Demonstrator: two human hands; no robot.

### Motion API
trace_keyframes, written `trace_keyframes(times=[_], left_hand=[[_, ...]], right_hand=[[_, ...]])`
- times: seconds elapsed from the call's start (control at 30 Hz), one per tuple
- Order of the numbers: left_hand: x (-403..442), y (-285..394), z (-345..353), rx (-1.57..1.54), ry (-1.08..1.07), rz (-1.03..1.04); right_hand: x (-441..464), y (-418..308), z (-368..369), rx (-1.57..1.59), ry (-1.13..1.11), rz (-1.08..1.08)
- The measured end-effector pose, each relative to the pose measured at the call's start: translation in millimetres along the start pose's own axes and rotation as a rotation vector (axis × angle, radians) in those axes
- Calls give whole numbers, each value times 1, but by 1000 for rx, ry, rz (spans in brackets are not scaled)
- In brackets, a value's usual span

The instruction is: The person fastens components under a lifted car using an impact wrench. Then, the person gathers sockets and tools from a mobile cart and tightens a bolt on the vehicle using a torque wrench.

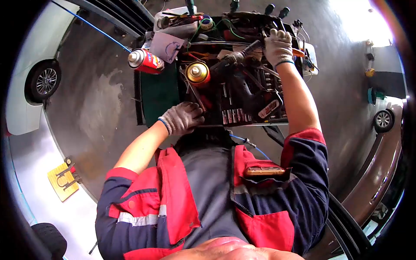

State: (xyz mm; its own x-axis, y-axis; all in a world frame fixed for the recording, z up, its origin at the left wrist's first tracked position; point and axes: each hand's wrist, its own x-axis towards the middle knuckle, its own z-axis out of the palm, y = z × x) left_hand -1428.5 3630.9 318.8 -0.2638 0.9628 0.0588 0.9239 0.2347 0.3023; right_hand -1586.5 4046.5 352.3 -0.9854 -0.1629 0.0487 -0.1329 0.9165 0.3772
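Note:
My left hand (184, 118), in a grey knitted glove, is at the near edge of a tool cart (159, 102). Its fingers curl inward, and whatever they may hold is hidden. My right hand (278, 47), in a whitish glove, reaches to the cart's far right corner. Its fingers are bent closed among tools there, beside an orange handle (298, 52); what lies in them cannot be made out. Between my hands lie a dark cordless power tool (242, 86) with a battery pack (269, 108), a row of chrome sockets (236, 116) and a spray can with a yellow top (197, 73).
A red spray can (146, 61) stands at the cart's left side. Behind it, a white bin (177, 28) holds tools. Blue hose (93, 21) crosses the upper left. Cars stand on both sides, a white one (32, 56) at left and a brown one (372, 173) at right.

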Motion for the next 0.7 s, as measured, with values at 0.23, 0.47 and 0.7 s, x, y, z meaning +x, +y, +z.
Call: trace_keyframes(times=[0.23,0.47,0.7], left_hand=[[-1,1,4,5,-20,15],[1,2,1,2,55,32],[31,31,-48,-274,168,145]], right_hand=[[-22,37,-28,-82,395,-58],[-66,118,-92,-350,247,344],[-214,134,-81,34,125,474]])
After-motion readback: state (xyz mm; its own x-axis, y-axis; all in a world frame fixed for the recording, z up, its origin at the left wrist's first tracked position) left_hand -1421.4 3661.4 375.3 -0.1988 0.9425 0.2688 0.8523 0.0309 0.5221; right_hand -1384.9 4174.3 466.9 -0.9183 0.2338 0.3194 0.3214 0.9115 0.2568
